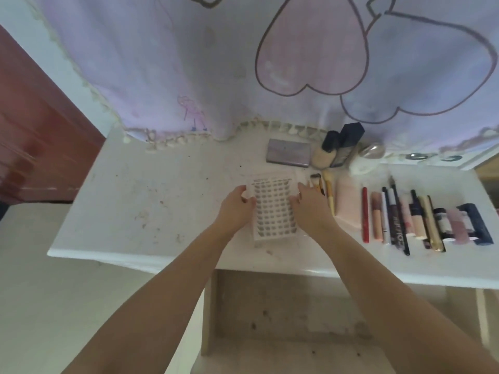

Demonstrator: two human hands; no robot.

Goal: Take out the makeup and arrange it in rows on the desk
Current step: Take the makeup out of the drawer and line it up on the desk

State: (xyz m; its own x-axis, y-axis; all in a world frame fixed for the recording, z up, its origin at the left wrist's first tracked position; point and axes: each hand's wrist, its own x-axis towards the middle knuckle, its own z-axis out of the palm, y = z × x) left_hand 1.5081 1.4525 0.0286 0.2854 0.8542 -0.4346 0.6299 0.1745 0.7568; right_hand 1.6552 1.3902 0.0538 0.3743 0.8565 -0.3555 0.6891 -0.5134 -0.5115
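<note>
A white desk (135,201) seen from above, its near edge running across the middle of the view. Both bare forearms reach in from below to a clear false-eyelash tray (272,207) lying flat near the middle of the tabletop, close to the near edge. The left hand (237,206) holds the tray's left side with curled fingers and the right hand (310,205) holds its right side the same way — the fingertips of both tuck against the tray's edges, so the exact grip is hard to make out.

The left half of the tabletop is bare, stained surface, open out to the left edge and the far left corner.

Just right of the tray, along the near edge, lies a row of makeup: two brushes (325,188), a pale pink flat case (348,203), a red pencil (365,214), then tightly packed tubes and pencils (399,220) ending in a dark blue case (476,225) close to the right edge. Many overlap, and their labels are blurred.

Behind them, along the far edge, sit a grey-lilac palette (289,153), a foundation bottle with a black cap (325,153), a tall dark box (348,143) and a glossy rounded object (374,151) that cannot be identified.

A lilac curtain (189,63) with heart outlines hangs over the far edge, hiding whatever lies behind. A reddish wooden panel (32,130) stands at the left.
</note>
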